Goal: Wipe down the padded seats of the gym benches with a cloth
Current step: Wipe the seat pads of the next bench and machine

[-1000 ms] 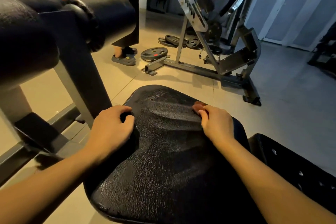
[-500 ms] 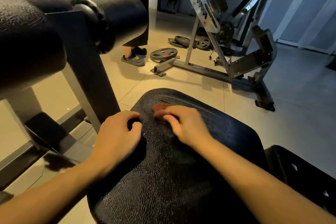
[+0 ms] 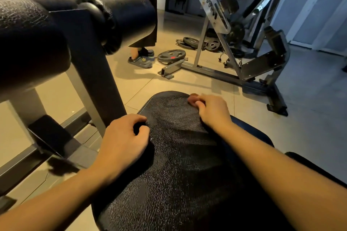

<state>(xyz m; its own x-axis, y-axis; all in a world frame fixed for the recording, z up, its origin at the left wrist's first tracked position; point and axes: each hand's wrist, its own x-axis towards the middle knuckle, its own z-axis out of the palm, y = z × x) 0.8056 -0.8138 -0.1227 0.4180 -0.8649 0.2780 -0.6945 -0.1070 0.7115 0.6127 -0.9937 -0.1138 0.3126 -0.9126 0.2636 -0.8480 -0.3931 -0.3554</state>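
Cloth pinched in curled fingers of the right hand wipes the far end of the padded seat; the left hand grips its side edge, apparently to brace.

- Black foam roller pads sit on a dark steel upright at the left.
- A weight plate with a red mark lies against a grey machine frame. More plates are piled behind.
- A standing person in a dark garment wears sandals on the tiled floor.
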